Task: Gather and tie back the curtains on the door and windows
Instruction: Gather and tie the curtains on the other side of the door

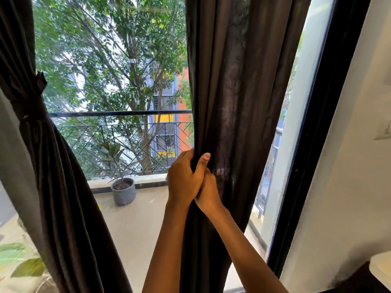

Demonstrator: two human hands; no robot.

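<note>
left hand (186,176) grips curtain (243,92) edge | right hand (209,194) touching just beneath, grip hidden

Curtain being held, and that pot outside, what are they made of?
The held curtain looks like soft cloth, dark brown with a slight sheen: it hangs in folds. The pot looks like matte grey ceramic or concrete, with ribbed sides; I can't tell which.

Wide gap between left curtain (55,176) (cinched by its tie band (29,106)) and right curtain (239,92); whether glass closes it, cannot tell. Right curtain hangs loose, folds filling the doorway's right half. Only a narrow strip is free between it and the black door frame (311,155). Wall (349,187) shuts off the far right edge.
</note>
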